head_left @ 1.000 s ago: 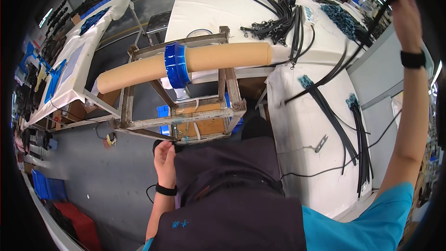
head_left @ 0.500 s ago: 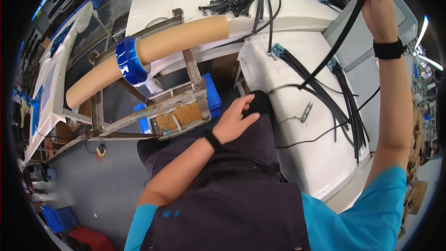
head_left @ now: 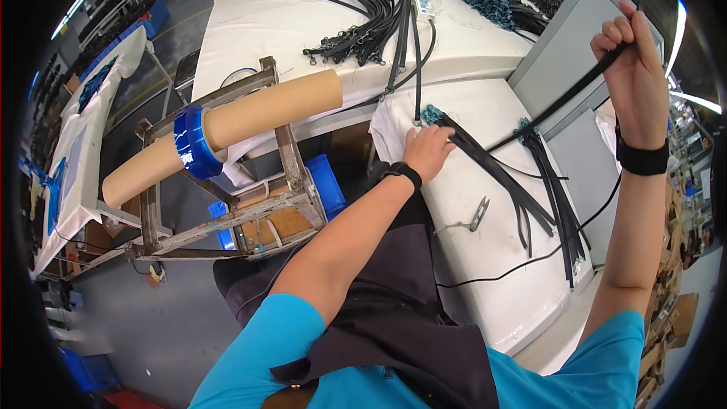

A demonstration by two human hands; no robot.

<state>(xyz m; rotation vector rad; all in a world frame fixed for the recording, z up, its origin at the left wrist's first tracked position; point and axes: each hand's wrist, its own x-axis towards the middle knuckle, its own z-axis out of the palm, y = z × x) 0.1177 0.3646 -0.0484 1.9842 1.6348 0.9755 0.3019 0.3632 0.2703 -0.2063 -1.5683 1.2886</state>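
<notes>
Black strap (head_left: 579, 87) slopes down from the raised right hand (head_left: 634, 79), fingers closed around it, toward a teal-ended strap bundle (head_left: 478, 153) on the white-covered table (head_left: 492, 318). The left hand (head_left: 429, 153) is near the bundle's teal end, fingers loosely bent; its grip cannot be determined. Judged step: holding one strap apart. Next move calls for keeping it untangled. Farther back: strap pile (head_left: 371, 26).
</notes>
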